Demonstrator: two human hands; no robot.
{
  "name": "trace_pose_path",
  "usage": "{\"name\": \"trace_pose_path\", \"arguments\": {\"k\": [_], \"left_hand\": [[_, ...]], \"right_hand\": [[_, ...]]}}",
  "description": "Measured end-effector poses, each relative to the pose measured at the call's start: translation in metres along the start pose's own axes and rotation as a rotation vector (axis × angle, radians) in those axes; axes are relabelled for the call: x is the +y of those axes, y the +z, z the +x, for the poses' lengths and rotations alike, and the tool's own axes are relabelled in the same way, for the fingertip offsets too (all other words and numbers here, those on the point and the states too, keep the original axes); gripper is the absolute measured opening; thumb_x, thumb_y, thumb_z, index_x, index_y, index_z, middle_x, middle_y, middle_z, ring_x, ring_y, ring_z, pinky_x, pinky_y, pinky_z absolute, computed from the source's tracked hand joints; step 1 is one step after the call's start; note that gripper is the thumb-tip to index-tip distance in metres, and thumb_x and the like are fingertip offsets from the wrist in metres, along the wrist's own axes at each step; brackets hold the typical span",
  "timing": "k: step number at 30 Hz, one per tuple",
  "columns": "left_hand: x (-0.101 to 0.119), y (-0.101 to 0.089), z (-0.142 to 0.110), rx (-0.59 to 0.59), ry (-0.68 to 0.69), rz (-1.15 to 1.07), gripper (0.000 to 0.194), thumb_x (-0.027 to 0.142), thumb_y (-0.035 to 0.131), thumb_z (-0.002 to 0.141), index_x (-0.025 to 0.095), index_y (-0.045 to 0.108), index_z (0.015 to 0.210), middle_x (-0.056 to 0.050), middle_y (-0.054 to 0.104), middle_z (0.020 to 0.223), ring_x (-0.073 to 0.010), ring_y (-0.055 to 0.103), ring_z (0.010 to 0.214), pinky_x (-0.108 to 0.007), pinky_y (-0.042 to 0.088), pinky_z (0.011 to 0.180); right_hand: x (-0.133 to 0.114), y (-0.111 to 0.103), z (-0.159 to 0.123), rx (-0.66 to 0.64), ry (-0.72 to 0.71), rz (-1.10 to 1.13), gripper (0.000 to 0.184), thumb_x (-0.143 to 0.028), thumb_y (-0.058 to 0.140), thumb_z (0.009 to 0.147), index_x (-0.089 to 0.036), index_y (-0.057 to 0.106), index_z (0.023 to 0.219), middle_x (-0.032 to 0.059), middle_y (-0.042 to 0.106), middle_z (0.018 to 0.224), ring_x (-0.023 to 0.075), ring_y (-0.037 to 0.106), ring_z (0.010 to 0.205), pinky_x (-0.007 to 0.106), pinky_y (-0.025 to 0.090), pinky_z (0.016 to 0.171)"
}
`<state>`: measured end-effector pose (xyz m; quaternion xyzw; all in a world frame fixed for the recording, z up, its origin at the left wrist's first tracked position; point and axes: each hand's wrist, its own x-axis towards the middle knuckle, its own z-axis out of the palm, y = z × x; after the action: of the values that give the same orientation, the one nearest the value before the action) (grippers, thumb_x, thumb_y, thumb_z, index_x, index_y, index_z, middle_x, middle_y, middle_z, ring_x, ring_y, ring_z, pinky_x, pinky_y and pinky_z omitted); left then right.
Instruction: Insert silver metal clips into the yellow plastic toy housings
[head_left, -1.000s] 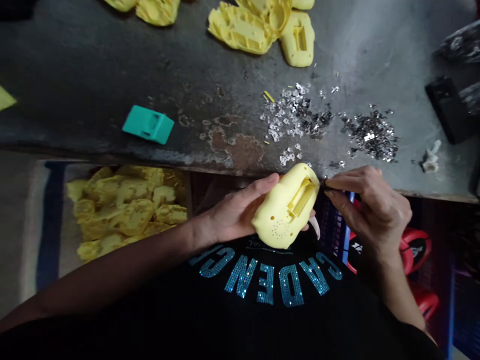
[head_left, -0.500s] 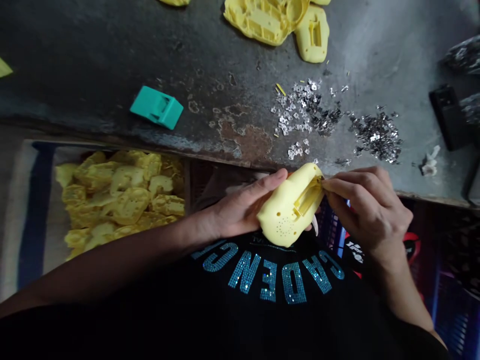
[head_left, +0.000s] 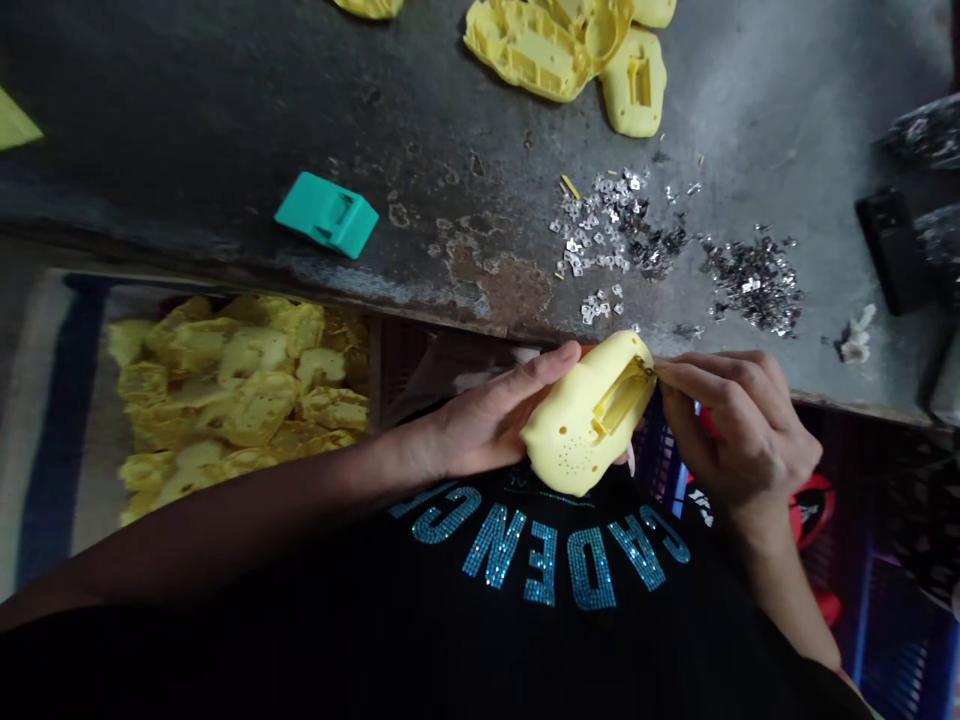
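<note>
A yellow plastic shell (head_left: 574,430) with a battery slot and a patch of small holes rests in my left hand (head_left: 499,415), thumb along its upper side and fingers behind it. At the slot's upper end, my right hand (head_left: 739,430) pinches with thumb and forefinger. A small dark metal piece shows in the slot by the fingertips; I cannot make out what, if anything, is between them. On the bench beyond lie a scatter of small flat metal contacts (head_left: 592,235) and a heap of darker metal contacts (head_left: 761,285).
A teal plastic block (head_left: 328,214) sits on the grey bench (head_left: 247,110). More yellow shells (head_left: 635,85) lie at the back. Below the bench's left edge is a box of yellow parts (head_left: 247,400). A black object (head_left: 891,245) and a crumpled white scrap (head_left: 857,335) are at the right.
My view has shifted slightly. Both hands stay at the shell, and the right fingertips have drawn back a little from the slot's end, where more of the metal piece shows.
</note>
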<state>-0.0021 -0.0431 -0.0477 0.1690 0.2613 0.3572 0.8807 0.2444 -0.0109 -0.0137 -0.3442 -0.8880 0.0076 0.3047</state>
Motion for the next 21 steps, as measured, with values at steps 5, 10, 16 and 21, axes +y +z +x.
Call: {"name": "trace_pose_path", "arguments": {"k": [5,10,16,21], "left_hand": [[0.0018,0.0008,-0.0003,-0.018,-0.006,0.009,0.080,0.080,0.085,0.092,0.014,0.081,0.136,-0.014,0.089,0.097,-0.0302,0.086,0.102,-0.034,0.064,0.090],[0.0025,0.0012,-0.0011,-0.002,0.010,0.007,0.089,0.080,0.082,0.095,0.011,0.073,0.150,-0.017,0.090,0.105,-0.0315,0.084,0.110,-0.035,0.062,0.094],[0.0012,0.0026,-0.0018,-0.003,0.028,0.011,0.092,0.078,0.084,0.094,0.014,0.066,0.157,-0.018,0.088,0.124,-0.0279,0.084,0.110,-0.032,0.062,0.094],[0.0000,0.0024,-0.0014,-0.016,0.058,0.022,0.089,0.079,0.082,0.096,0.015,0.068,0.157,-0.019,0.088,0.126,-0.0296,0.084,0.114,-0.034,0.063,0.100]], "right_hand": [[0.0000,0.0031,-0.0034,0.000,-0.018,-0.077,0.038,-0.005,0.083,0.101,-0.024,0.077,0.133,0.0073,0.088,0.115,0.0254,0.078,0.095,0.043,0.062,0.084],[-0.0021,0.0033,-0.0046,0.009,-0.016,-0.104,0.040,-0.007,0.082,0.102,-0.026,0.076,0.136,0.0063,0.089,0.115,0.0244,0.078,0.094,0.041,0.061,0.084],[-0.0019,0.0041,-0.0061,0.009,-0.023,-0.112,0.042,-0.008,0.083,0.102,-0.027,0.077,0.138,0.0061,0.089,0.114,0.0240,0.077,0.092,0.041,0.060,0.083],[-0.0040,0.0012,-0.0049,0.018,0.000,-0.034,0.048,-0.006,0.084,0.099,-0.031,0.079,0.140,0.0060,0.089,0.115,0.0264,0.078,0.092,0.044,0.060,0.083]]}}
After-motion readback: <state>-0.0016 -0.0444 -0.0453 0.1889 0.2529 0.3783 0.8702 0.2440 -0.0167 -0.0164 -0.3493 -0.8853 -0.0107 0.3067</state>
